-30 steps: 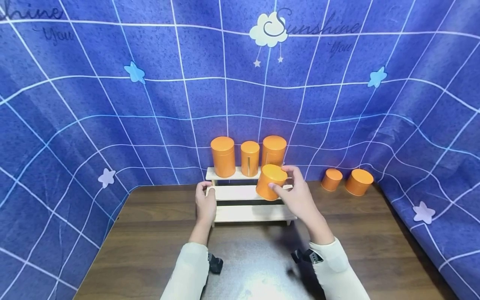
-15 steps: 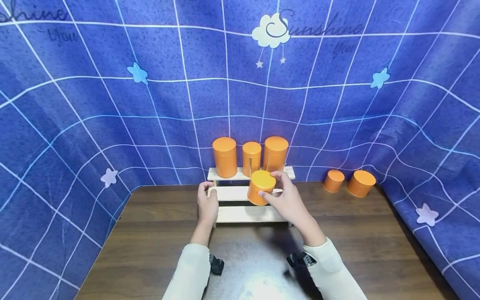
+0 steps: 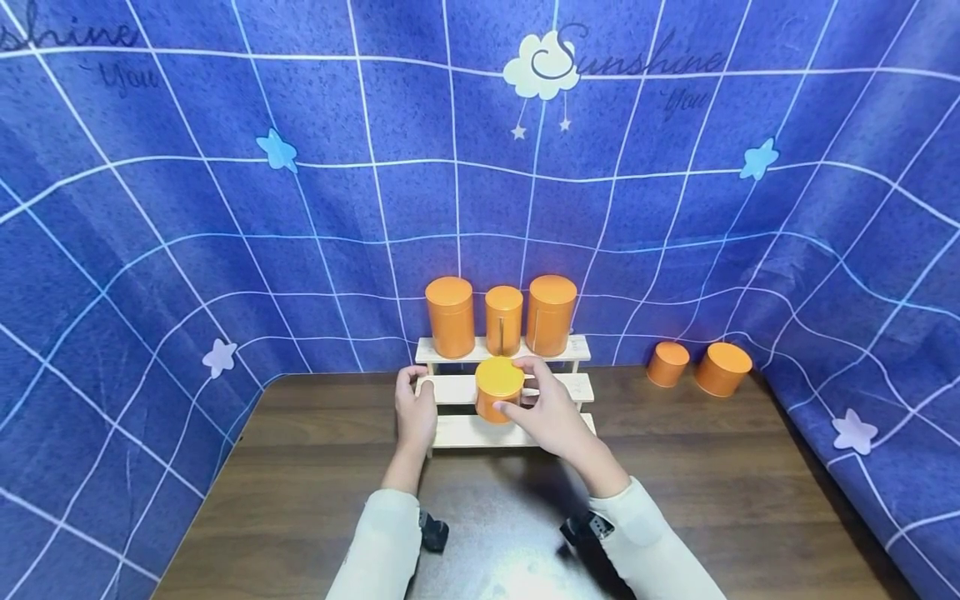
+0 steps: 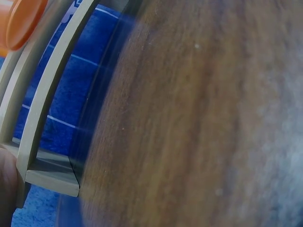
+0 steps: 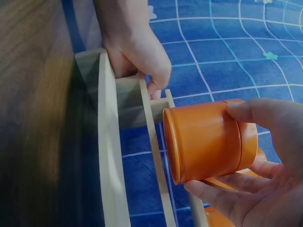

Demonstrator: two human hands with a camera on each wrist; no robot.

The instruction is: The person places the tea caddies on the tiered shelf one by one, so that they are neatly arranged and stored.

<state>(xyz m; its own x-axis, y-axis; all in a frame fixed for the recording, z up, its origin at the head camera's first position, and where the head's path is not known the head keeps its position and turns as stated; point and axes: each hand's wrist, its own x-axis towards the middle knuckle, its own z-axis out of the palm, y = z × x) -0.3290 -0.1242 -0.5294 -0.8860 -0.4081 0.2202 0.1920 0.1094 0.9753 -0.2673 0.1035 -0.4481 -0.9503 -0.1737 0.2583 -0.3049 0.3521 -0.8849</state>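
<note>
A short round orange tin [image 3: 497, 393] with a lid is held by its side in my right hand [image 3: 553, 421], thumb on one side and fingers on the other. It stands before the middle step of a pale wooden three-step shelf [image 3: 452, 432]. In the right wrist view the tin [image 5: 203, 142] overlaps the shelf boards; whether it touches one, I cannot tell. My left hand [image 3: 416, 417] grips the shelf's left end, thumb in front. Three orange tins stand upright on the top step: a tall left tin [image 3: 452, 325], a narrower middle tin [image 3: 502, 321] and a tall right tin [image 3: 552, 321].
On the brown wooden table [image 3: 300, 467], two shorter orange tins stand to the right at the back: a small tin [image 3: 667, 365] and a wider tin [image 3: 723, 370]. A blue curtain [image 3: 337, 200] with white lines hangs behind and along both sides.
My right hand has carried the tin left and downward, from the right part of the shelf to near the middle of the middle step. My left hand stays on the shelf's left end.
</note>
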